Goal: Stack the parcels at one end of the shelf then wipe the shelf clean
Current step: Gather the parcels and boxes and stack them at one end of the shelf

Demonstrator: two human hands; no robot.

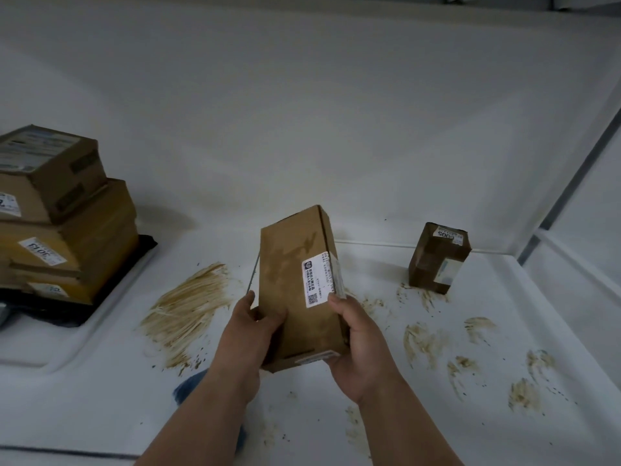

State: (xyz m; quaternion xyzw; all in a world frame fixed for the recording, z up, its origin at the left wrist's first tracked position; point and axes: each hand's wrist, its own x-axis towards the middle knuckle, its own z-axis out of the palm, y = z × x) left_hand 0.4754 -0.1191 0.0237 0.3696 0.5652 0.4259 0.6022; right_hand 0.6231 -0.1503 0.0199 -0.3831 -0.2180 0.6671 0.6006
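While L hand (257, 326) & R hand (358, 344) grip tall parcel (295, 297), stack (57, 213) sits left.

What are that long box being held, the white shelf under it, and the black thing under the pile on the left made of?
The long box, held in the left hand and right hand, looks like matte brown cardboard, with folded edges and a paper label. The shelf seems smooth white plastic or coated metal, faintly glossy, smeared brown. The black thing under the stacked parcels may be a plastic mailer; unclear.
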